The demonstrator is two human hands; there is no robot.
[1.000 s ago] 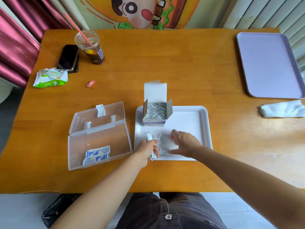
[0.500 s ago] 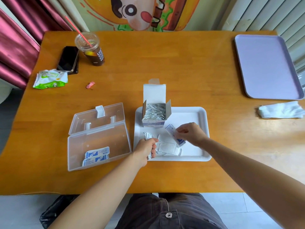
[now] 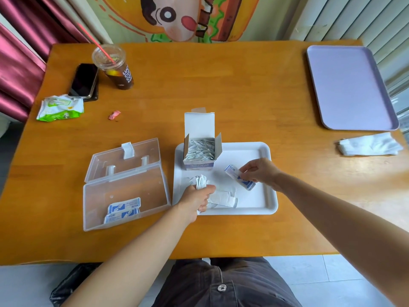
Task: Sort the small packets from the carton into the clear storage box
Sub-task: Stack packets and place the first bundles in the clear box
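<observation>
1. Since a second ago, the right grip (image 3: 259, 172) has come up off the pile. It now pinches one blue and white packet (image 3: 238, 177) over the white tray (image 3: 261, 202).
2. The left grip (image 3: 197, 197) is a fist round a bunch of white packets (image 3: 200, 181) at the tray's left side.
3. Some loose packets (image 3: 223, 199) lie on the tray between the grips.
4. The open carton (image 3: 200, 151) stands at the tray's back left corner, full of packets.
5. The clear storage box (image 3: 124, 191) sits open just left of the tray, with two packets in the box (image 3: 122, 210).
6. The orange desk (image 3: 221, 85) also holds a purple tray (image 3: 347, 85), a white tissue (image 3: 369, 145), a drink cup (image 3: 115, 67), a phone (image 3: 84, 79), a green pack (image 3: 59, 107) and a pink wrapper (image 3: 114, 114).
7. Behind the desk are a red curtain (image 3: 20, 63) and a cartoon picture (image 3: 177, 16).
</observation>
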